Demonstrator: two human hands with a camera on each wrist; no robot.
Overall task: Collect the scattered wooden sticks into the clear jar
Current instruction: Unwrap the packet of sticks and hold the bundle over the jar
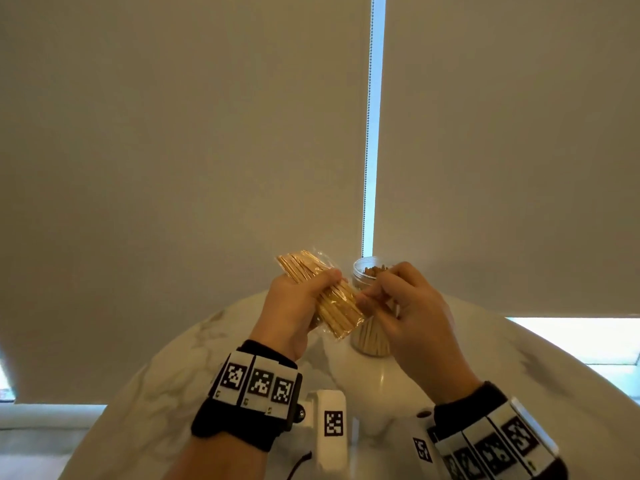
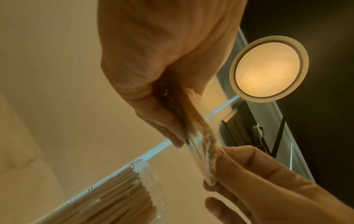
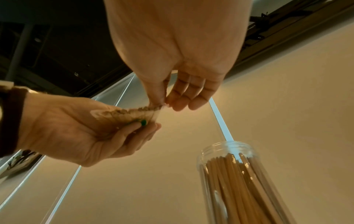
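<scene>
My left hand [image 1: 301, 303] grips a clear plastic packet of wooden sticks [image 1: 332, 299], held in the air above the table. My right hand [image 1: 391, 299] pinches the packet's near end between thumb and forefinger. In the right wrist view the right hand [image 3: 164, 103] pinches the edge of the packet [image 3: 130, 113] while the left hand [image 3: 86, 131] cups it from below. The left wrist view shows the packet [image 2: 199, 136] running from the left hand [image 2: 168, 115] to the right hand [image 2: 239, 166]. Behind the hands a clear jar [image 1: 369, 271] stands upright with several wooden sticks [image 3: 235, 178] in it.
The jar stands on a round white marble table [image 1: 166, 375]. Pale roller blinds [image 1: 173, 150] hang behind it, with a bead chain [image 1: 367, 133] in the gap. A white tagged device [image 1: 330, 427] lies near the table's front edge. A round ceiling lamp [image 2: 268, 68] glows overhead.
</scene>
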